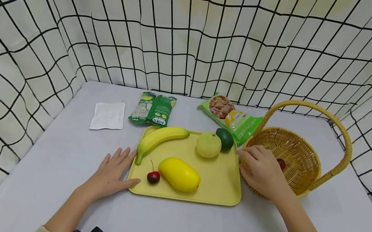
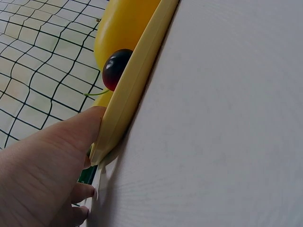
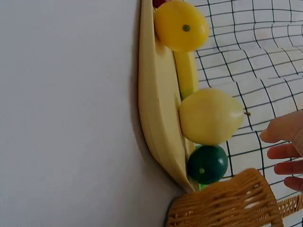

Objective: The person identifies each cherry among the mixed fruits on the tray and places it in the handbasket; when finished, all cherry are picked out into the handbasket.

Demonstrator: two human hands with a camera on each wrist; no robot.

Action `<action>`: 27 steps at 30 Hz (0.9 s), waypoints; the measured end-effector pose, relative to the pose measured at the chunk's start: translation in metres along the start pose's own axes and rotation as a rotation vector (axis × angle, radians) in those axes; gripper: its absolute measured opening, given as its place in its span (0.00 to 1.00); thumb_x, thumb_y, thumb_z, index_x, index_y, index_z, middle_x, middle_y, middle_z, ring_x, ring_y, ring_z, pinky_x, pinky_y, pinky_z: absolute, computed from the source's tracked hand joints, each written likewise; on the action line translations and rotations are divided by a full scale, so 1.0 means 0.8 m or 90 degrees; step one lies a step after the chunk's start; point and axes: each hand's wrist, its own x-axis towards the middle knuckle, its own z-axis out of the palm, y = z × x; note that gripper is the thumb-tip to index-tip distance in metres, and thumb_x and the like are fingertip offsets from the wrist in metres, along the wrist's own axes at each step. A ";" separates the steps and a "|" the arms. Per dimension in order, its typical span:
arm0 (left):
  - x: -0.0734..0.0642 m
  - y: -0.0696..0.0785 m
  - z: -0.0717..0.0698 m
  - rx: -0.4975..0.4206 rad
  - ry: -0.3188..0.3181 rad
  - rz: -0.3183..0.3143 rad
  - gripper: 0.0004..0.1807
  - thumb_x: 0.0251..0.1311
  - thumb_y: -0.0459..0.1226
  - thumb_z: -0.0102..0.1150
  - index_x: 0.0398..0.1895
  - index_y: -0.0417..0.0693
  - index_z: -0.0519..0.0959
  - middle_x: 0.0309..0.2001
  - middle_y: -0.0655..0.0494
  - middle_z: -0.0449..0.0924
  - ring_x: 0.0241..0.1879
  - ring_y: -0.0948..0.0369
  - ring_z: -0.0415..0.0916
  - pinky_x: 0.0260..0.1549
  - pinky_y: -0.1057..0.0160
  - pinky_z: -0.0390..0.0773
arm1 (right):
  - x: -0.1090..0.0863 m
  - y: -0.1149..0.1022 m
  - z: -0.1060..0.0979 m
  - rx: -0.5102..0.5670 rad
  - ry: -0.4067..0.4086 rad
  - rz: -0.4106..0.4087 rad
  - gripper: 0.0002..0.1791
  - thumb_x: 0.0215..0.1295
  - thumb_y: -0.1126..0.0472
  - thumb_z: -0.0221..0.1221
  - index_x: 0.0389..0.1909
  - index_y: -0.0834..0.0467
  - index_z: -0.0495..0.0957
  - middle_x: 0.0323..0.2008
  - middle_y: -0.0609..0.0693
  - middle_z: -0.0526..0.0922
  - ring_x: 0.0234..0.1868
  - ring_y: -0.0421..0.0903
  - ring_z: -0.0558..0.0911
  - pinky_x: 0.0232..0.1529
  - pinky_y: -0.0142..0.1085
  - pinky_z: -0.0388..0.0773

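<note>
My left hand (image 1: pixel 111 173) lies at the left edge of a yellow tray (image 1: pixel 218 187), fingers spread and thumb over its rim. Near that thumb sits a dark red cherry (image 1: pixel 153 177) with a green stem. A yellow mango (image 1: pixel 180 174), a banana (image 1: pixel 163 139), a pale yellow-green round fruit (image 1: pixel 208 145) and a dark green fruit (image 1: pixel 224 139) are also on the tray. My right hand (image 1: pixel 261 170) is over the left rim of a wicker basket (image 1: pixel 302 160), beside the tray. Loosely bent fingers (image 3: pixel 284 151) show in the right wrist view, with nothing between them. Inside the basket is a red cherry (image 1: pixel 281 164), partly hidden.
Behind the tray lie a green snack packet (image 1: pixel 153 109) and a green bag with a food picture (image 1: pixel 231 117), its right end close to the basket. A white square cloth (image 1: pixel 108 115) lies at the left. The basket's tall handle (image 1: pixel 345 146) arches up. Black netting (image 1: pixel 200 32) surrounds the table.
</note>
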 end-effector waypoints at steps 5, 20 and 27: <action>-0.002 -0.001 -0.002 0.001 0.008 0.003 0.47 0.54 0.60 0.54 0.70 0.41 0.52 0.68 0.36 0.48 0.68 0.39 0.38 0.61 0.37 0.35 | 0.009 -0.012 0.007 0.002 -0.006 -0.021 0.20 0.46 0.64 0.67 0.44 0.60 0.79 0.39 0.52 0.79 0.42 0.51 0.74 0.40 0.44 0.74; -0.008 -0.002 0.001 0.004 0.023 0.019 0.37 0.63 0.51 0.48 0.70 0.43 0.52 0.68 0.37 0.49 0.68 0.41 0.39 0.61 0.37 0.37 | 0.032 -0.051 0.021 0.013 0.000 -0.090 0.22 0.43 0.63 0.69 0.44 0.58 0.78 0.41 0.53 0.79 0.46 0.51 0.74 0.47 0.42 0.74; -0.007 -0.003 0.003 0.005 0.027 0.015 0.36 0.64 0.50 0.47 0.70 0.43 0.53 0.68 0.37 0.50 0.68 0.41 0.40 0.61 0.37 0.37 | 0.043 -0.070 0.027 0.005 -0.013 -0.113 0.23 0.45 0.61 0.69 0.46 0.56 0.78 0.43 0.53 0.78 0.48 0.51 0.73 0.48 0.41 0.74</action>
